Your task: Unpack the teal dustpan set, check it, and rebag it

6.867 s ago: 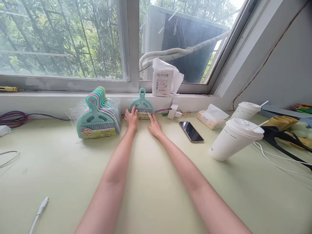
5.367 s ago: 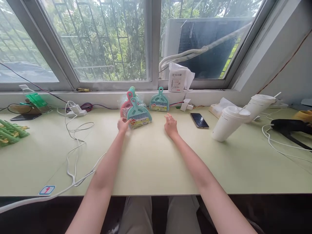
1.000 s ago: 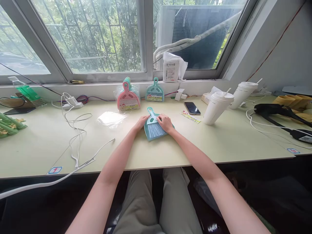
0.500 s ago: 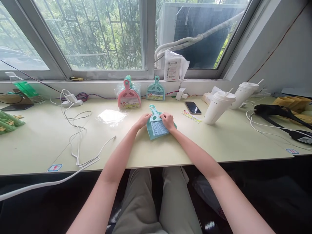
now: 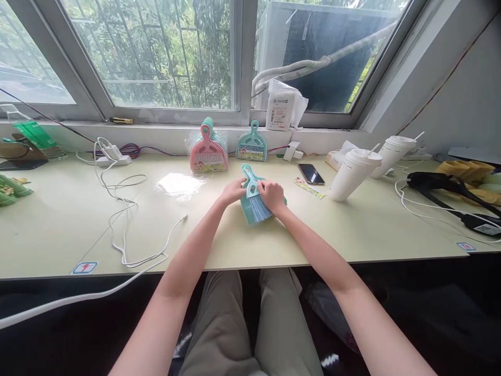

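Since 0.5 s ago, the teal brush (image 5: 255, 201) is tipped up slightly, its handle loop raised toward the window, w/ both hands closer around it. Left hand (image 5: 233, 191) grips the brush at its left edge, fingers closed on the neck just below the loop. Right hand (image 5: 273, 196) closes over the right side, thumb on the brush top. Beneath lies the teal dustpan (image 5: 250, 214), on the table (image 5: 70, 224) near its front-centre. Behind, against the sill: pink-fronted stack of sets (image 5: 209, 149) and, just beside it, a single teal set (image 5: 252, 144). Clear wrapper (image 5: 178, 184) lies left of the hands; phone (image 5: 311, 173), label strip (image 5: 309, 188) and two lidded cups (image 5: 354, 167) stand to the right.
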The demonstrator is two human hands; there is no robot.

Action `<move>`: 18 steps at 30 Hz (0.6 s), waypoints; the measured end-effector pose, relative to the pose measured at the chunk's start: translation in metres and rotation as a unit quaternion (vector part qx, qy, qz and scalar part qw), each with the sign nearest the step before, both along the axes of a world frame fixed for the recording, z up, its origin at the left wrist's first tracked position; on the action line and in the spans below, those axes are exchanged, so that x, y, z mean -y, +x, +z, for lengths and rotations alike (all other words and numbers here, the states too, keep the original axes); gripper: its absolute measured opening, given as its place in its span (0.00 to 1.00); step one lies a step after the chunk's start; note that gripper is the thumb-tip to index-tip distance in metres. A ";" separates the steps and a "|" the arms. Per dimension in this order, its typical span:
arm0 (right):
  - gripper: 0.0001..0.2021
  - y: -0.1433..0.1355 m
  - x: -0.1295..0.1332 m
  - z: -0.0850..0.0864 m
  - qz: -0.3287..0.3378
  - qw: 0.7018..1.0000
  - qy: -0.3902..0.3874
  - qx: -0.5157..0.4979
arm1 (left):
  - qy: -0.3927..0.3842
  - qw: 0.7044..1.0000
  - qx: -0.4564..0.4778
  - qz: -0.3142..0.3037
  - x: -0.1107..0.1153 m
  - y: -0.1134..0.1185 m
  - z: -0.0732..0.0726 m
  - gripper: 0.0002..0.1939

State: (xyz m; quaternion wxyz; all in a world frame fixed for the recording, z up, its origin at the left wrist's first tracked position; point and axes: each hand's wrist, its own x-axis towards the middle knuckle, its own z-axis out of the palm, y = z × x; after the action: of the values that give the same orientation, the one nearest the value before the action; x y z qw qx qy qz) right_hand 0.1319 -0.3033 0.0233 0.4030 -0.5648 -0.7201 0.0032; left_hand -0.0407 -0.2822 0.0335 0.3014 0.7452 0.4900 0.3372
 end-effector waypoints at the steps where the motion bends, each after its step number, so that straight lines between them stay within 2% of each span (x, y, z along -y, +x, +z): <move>1: 0.21 0.000 0.001 0.001 -0.010 1.000 -0.004 0.005 | 0.008 1.000 -0.022 0.019 0.002 0.001 0.002 0.18; 4: 0.22 0.002 0.000 0.004 -0.033 0.999 -0.020 -0.001 | 0.027 0.996 -0.063 0.051 0.003 0.003 0.007 0.18; 7: 0.21 0.002 -0.001 0.005 -0.061 0.997 -0.027 -0.023 | 0.036 0.995 -0.059 0.077 0.001 0.008 0.011 0.19; 10: 0.20 -0.002 0.000 0.007 -0.078 0.996 -0.017 -0.051 | 0.049 0.994 -0.059 0.078 0.002 0.013 0.015 0.18; 12: 0.20 0.000 0.001 0.013 -0.072 0.995 0.001 -0.076 | 0.059 0.989 -0.109 0.086 0.002 0.011 0.018 0.18; 14: 0.23 0.009 0.002 0.025 -0.068 0.990 0.027 -0.120 | 0.045 0.972 -0.196 0.119 0.000 -0.001 0.019 0.19; 16: 0.27 0.026 0.000 0.037 -0.096 0.981 0.065 -0.157 | 0.005 0.954 -0.255 0.160 -0.005 -0.023 0.020 0.20; 18: 0.27 0.047 -0.003 0.046 -0.147 0.977 0.094 -0.125 | -0.018 0.944 -0.275 0.181 -0.010 -0.048 0.020 0.22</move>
State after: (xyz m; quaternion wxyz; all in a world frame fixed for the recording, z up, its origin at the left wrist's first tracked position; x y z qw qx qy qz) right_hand 0.1794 -0.2999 0.0692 0.5371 -0.6191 -0.5705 -0.0533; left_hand -0.0888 -0.2719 0.0538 0.1024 0.7021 0.6866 0.1587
